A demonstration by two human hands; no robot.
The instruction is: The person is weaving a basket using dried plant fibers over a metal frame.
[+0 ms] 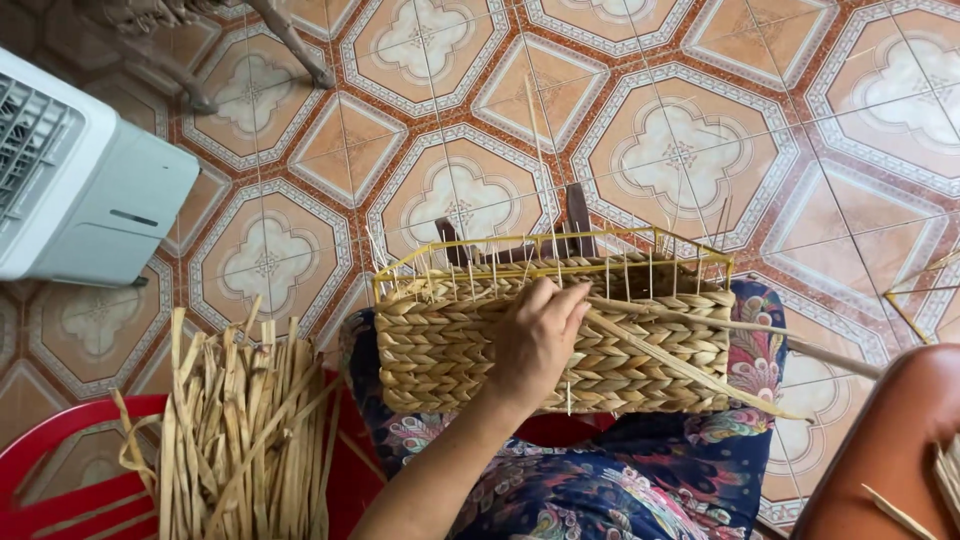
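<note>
Basket, half-woven, sits on lap w/ yellow wire frame up; left hand pinches straw strand against rim, right hand not visible.

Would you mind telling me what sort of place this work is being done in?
Probably a home used as a weaving spot: a patterned orange-and-white tiled floor, a bundle of dried straw strips on a red plastic stool, and a half-woven straw basket on a yellow wire frame under one hand.

Bare forearm, no sleeve, hand ringless; lap in dark blue floral paisley fabric.
</note>
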